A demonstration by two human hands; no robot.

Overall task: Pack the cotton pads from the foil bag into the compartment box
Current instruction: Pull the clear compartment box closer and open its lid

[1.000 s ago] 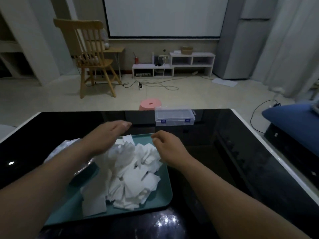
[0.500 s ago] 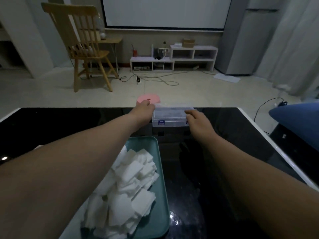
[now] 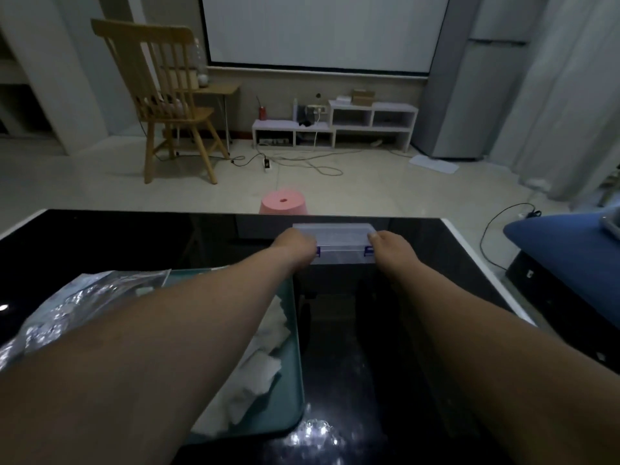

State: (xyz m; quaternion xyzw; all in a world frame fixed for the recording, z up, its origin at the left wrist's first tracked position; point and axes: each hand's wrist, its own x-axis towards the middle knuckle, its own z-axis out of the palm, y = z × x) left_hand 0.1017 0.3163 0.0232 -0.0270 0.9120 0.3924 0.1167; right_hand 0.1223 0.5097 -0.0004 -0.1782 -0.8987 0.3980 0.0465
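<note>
Black glossy tabletop (image 3: 100,243) fills the lower half of the view. A white projection screen (image 3: 322,28) hangs on the far wall at 12 o'clock, and a wooden chair (image 3: 167,95) stands on the floor at 11 o'clock. On the tabletop at 7 o'clock lies a teal tray (image 3: 297,380), largely hidden under the left forearm. A crumpled foil bag (image 3: 84,297) rests over the tray's 10 o'clock corner and spills onto the tabletop at 9 o'clock. The cotton pads (image 3: 261,367) lie heaped loose in the tray; none is seen in the bag or the box. The clear compartment box (image 3: 339,243) sits at 12 o'clock, near the tabletop's far edge and well apart from the tray, with its lid down. A pink stool (image 3: 283,203) stands on the floor just beyond that edge. The left hand (image 3: 295,246) has its grip closed round the box's 9 o'clock end, and the right hand (image 3: 391,246) has its grip closed round the 3 o'clock end, fingers curled. Two blue latches (image 3: 317,251) show on the box's near face, each just beside a hand.
</note>
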